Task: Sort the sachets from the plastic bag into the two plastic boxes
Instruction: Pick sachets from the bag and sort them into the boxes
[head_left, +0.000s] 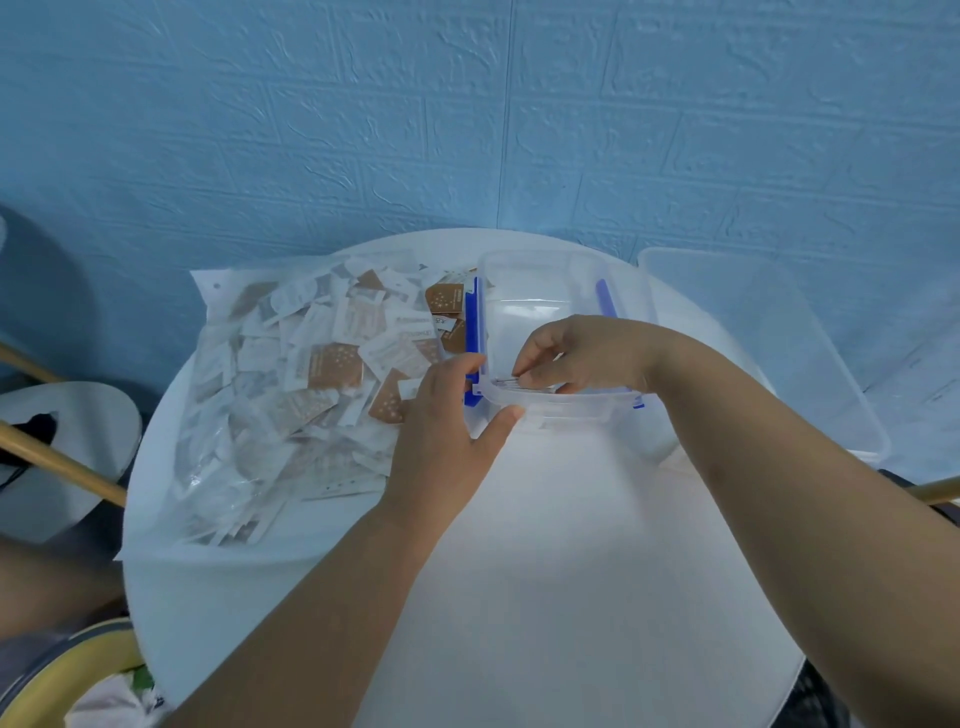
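Observation:
A clear plastic bag full of several white and brown sachets lies on the left of the round white table. A small clear box with blue clips stands at the table's middle back. My right hand reaches inside it and pinches a few white sachets near its front wall. My left hand grips the box's near left corner, thumb along the front rim. A larger clear box stands at the right.
A blue textured wall rises behind the table. Wooden chair legs and a grey seat stand at the left. A yellow-rimmed object lies at the bottom left. Bare table surface stretches in front of the boxes.

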